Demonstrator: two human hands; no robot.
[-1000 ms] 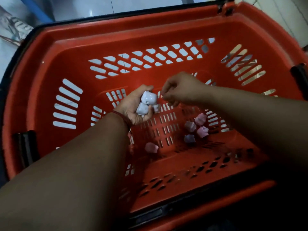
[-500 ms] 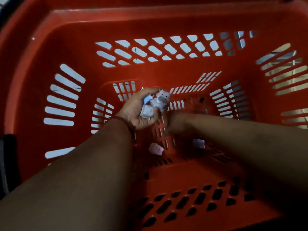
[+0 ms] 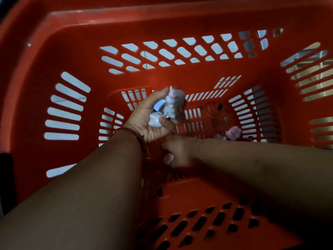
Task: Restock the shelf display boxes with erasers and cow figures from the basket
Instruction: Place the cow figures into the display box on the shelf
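Left hand [image 3: 153, 118] clamped on a bunch of pale cow figures [image 3: 171, 107] above the red basket [image 3: 75, 56] floor. Right hand [image 3: 177, 150] pinching a pink figure [image 3: 168, 158] low down; more pink ones [image 3: 233, 133] beyond. No legible writing.

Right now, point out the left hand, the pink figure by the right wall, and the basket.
left hand [image 3: 144, 121], head view, on the open palm.
pink figure [image 3: 233, 132], head view, on its body.
basket [image 3: 86, 38], head view, on the bare far wall.
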